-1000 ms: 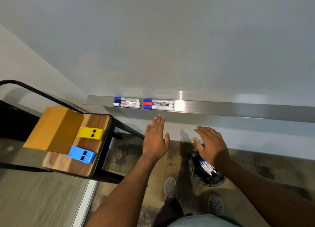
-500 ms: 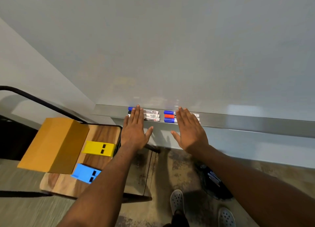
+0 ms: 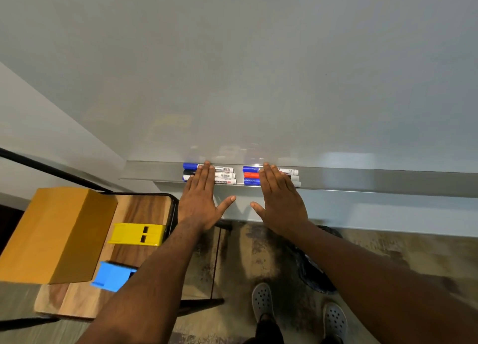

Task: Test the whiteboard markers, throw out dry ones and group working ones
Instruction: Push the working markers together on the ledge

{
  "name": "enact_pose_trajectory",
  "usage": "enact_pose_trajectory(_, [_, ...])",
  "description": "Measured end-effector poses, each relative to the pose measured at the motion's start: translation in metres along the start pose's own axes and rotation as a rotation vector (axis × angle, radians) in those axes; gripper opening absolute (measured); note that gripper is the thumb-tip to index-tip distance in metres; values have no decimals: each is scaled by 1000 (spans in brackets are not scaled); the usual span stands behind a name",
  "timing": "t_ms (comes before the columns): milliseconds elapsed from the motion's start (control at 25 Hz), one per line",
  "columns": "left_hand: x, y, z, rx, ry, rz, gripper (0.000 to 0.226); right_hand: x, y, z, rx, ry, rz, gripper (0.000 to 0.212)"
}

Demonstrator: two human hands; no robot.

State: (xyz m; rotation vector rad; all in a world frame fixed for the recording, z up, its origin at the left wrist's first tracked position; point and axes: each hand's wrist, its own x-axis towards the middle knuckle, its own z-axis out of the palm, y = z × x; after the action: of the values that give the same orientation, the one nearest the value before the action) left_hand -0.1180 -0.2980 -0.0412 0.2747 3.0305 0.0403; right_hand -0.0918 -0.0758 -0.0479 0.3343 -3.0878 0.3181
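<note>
Two groups of three whiteboard markers lie on the metal tray (image 3: 362,182) under the blank whiteboard (image 3: 258,72). The left group (image 3: 225,175) has blue and black caps. The right group (image 3: 250,175) has blue, red and blue caps. My left hand (image 3: 200,201) lies flat with straight fingers over the left group, its fingertips reaching the top marker. Over the right group my right hand (image 3: 280,201) is spread the same way, hiding the marker middles. Neither hand grips a marker.
A wooden stool (image 3: 141,263) at the left carries a tan cardboard box (image 3: 57,232), a yellow block (image 3: 137,233) and a blue block (image 3: 112,276). A black bin (image 3: 314,276) stands on the floor under my right arm, near my grey shoes (image 3: 262,302).
Both hands rose from near the floor bin up to the tray and now lie flat over the two marker groups. The view has also shifted closer to the board.
</note>
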Motion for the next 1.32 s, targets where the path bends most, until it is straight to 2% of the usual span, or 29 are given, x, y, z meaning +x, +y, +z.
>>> enact_pose_trajectory(400, [1,46,0,4,-35,-10,103,-21,44,-11,-49,-8,7,91])
enact_pose_trajectory(1040, [-1,222,0,12,-33,6,97,-98,219,-56,-43,-70,41,85])
enact_pose_trajectory(1320, [0,281,4,-2,-29,11,98,-120,263,-71,-77,-129,52,84])
